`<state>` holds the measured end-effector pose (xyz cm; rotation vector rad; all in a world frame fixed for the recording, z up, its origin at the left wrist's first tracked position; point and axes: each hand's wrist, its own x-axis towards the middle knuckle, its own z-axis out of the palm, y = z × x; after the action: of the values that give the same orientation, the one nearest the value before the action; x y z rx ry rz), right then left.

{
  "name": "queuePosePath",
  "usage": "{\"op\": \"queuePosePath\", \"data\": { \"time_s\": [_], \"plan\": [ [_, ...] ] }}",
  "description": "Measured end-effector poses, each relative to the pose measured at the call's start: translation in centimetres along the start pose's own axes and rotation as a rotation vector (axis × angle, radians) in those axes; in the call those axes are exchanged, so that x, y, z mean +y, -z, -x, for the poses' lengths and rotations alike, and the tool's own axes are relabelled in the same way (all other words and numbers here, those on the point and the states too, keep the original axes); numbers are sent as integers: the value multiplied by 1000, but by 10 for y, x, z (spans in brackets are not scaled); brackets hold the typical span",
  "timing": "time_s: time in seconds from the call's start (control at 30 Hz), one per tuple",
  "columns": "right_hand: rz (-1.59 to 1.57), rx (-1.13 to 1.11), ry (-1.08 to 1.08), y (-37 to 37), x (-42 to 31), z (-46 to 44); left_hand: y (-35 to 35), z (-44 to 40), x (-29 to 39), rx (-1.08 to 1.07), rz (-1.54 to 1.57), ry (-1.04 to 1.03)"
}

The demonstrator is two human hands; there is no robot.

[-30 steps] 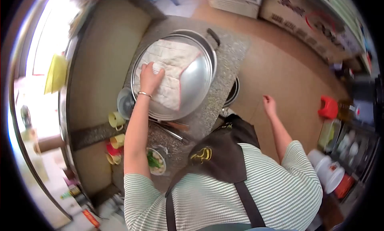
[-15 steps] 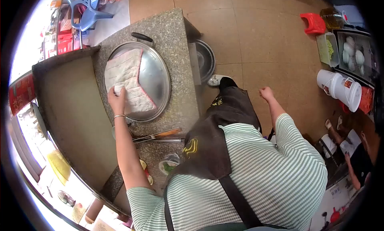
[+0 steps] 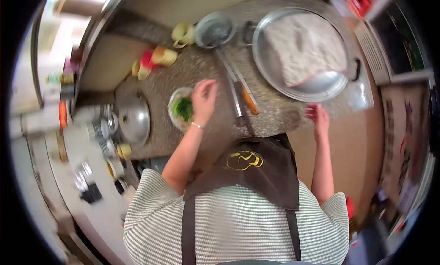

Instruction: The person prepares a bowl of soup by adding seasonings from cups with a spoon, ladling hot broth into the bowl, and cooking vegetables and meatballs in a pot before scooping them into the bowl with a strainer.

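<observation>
My left hand (image 3: 204,97) hovers at the right side of a bowl of chopped greens (image 3: 183,109) on the stone counter. Its fingers curl loosely, with nothing visible in them; whether they touch the bowl's rim I cannot tell. Just off the counter's near edge, below the large round metal lid (image 3: 270,70), my right hand (image 3: 318,118) has its fingers apart and holds nothing. A whitish cloth (image 3: 305,47) covers much of that lid. Between my hands lie long-handled tools, one with an orange wooden handle (image 3: 249,101).
Behind the tools stands a metal pot or ladle bowl (image 3: 215,30) beside a pale yellow jug (image 3: 183,35). Yellow and red containers (image 3: 156,57) sit at the back left. A domed metal lid (image 3: 134,119) rests on the counter's left end.
My left hand has left the cloth and come over to the bowl of greens. My view and body have turned left along the counter. My right hand has moved near the counter edge.
</observation>
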<state>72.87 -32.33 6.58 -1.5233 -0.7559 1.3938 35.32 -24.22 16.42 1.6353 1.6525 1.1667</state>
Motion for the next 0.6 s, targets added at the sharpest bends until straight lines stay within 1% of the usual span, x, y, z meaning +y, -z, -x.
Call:
{"op": "queuePosePath", "data": {
  "time_s": [0.03, 0.07, 0.1, 0.13, 0.17, 0.2, 0.27, 0.3, 0.33, 0.37, 0.4, 0.43, 0.47, 0.5, 0.53, 0.57, 0.6],
  "plan": [
    [-50, -161, -37, -39, -8, -4, 36, 17, -23, 159, -98, 51],
    [-59, -350, -61, -78, -10, -6, 69, 37, -56, 342, 56, 118],
    [-76, -507, -107, -131, -15, -2, 105, 54, -92, 473, 2, 186],
    [4, -652, -103, -172, -5, 1, 134, 73, -107, 580, 45, 251],
    [34, -790, -165, -206, 17, -4, 158, 94, -134, 659, 73, 329],
    [119, -773, -263, -247, 15, 5, 178, 116, -170, 733, 104, 404],
    [324, -662, -32, -307, 61, 4, 209, 152, -214, 640, 445, 805],
    [488, -571, 62, -328, 89, -2, 216, 159, -218, 573, 661, 937],
    [651, -476, 166, -344, 117, -14, 223, 160, -220, 458, 777, 1062],
    [611, -386, 244, -354, 143, -22, 227, 161, -230, 324, 966, 1075],
    [658, -328, 235, -363, 131, -16, 223, 160, -243, 281, 990, 1115],
    [647, -332, 151, -375, 134, -15, 221, 159, -264, 229, 1060, 1059],
    [605, -306, 56, -373, 138, -16, 224, 152, -253, 210, 1076, 1033],
    [628, -305, 61, -378, 130, -7, 222, 148, -254, 167, 1052, 1084],
    [415, -248, -35, -382, 121, 1, 224, 142, -256, 113, 1023, 1127],
    [195, -186, -124, -393, 116, 10, 234, 141, -266, 99, 1041, 1120],
    [203, -170, -113, -393, 111, 14, 233, 141, -269, -105, 979, 1132]
  ]
}}
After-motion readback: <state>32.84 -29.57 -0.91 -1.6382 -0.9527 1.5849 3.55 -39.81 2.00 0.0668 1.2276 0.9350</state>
